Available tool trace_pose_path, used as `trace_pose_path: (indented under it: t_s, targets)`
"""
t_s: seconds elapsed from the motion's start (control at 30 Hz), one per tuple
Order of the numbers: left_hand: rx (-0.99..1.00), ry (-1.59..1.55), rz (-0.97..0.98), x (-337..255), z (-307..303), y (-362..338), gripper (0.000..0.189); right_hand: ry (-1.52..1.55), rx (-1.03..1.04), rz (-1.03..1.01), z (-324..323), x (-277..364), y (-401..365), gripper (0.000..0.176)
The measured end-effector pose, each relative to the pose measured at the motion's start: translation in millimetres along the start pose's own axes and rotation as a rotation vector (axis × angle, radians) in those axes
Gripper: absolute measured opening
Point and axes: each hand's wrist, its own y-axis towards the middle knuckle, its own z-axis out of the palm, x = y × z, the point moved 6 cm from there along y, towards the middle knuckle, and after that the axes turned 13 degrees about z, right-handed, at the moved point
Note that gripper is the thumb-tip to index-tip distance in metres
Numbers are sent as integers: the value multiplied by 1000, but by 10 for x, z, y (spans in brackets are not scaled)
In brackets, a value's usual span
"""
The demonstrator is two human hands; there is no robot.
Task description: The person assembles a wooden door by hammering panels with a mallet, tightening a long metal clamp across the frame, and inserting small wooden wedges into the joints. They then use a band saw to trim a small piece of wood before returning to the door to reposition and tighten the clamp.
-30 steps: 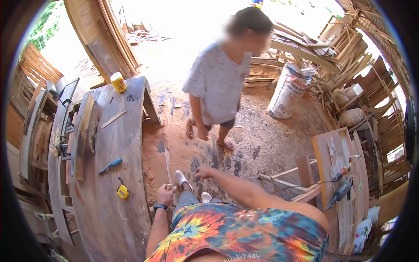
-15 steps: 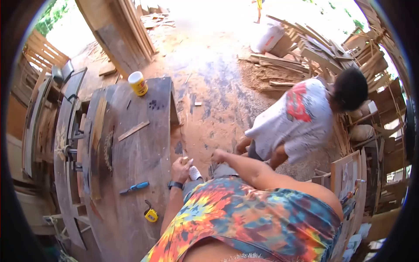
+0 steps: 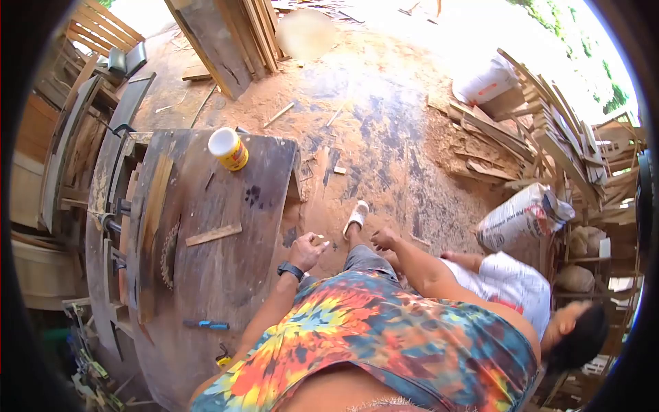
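My left hand [image 3: 307, 251], with a dark watch on the wrist, is closed on a small pale piece [image 3: 318, 239] that looks like wood. It hangs just off the right side of the workbench [image 3: 254, 275]. My right hand [image 3: 386, 239] is curled into a fist over the floor, and its palm side is hidden. On the bench, a white and yellow tub [image 3: 228, 149] stands near the far end. A thin wooden strip [image 3: 214, 234], a blue-handled tool [image 3: 206, 325] and a partly covered yellow tape measure [image 3: 223, 357] lie nearer to me.
Another person [image 3: 522, 281] in a white shirt is close on my right. A printed sack [image 3: 518, 218] and stacked timber [image 3: 563, 151] line the right side. Sawdust and offcuts cover the floor [image 3: 384, 130]. Tall boards [image 3: 233, 48] stand beyond the bench.
My view has shifted as I step forward, one white shoe now out in front. The other person has moved back along my right side, uncovering the sack. My left hand still holds the small piece.
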Motion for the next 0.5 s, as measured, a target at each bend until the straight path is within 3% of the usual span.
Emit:
trace_pose_path:
  t_s: [0.1, 0.23, 0.3, 0.37, 0.43, 0.5]
  targets:
    - [24, 132, 13, -222, 88, 636, 40, 28, 114, -82, -391, 281, 298, 43]
    - [-48, 42, -108, -272, 143, 1196, 41, -41, 116, -76, -947, 459, 570, 43]
    - [-106, 237, -24, -488, 96, 1635, 23, 57, 147, -124, -1376, 614, 666, 43]
    - [-85, 190, -78, -727, 82, 1990, 29, 143, 152, -126, -1785, 633, 762, 41]
    - [-95, 434, 10, -1016, -26, 2346, 35, 235, 139, -79, -2198, 588, 903, 39]
    - [-71, 391, -30, -1198, -116, 2718, 39, 222, 107, -9, -2562, 453, 1078, 39]
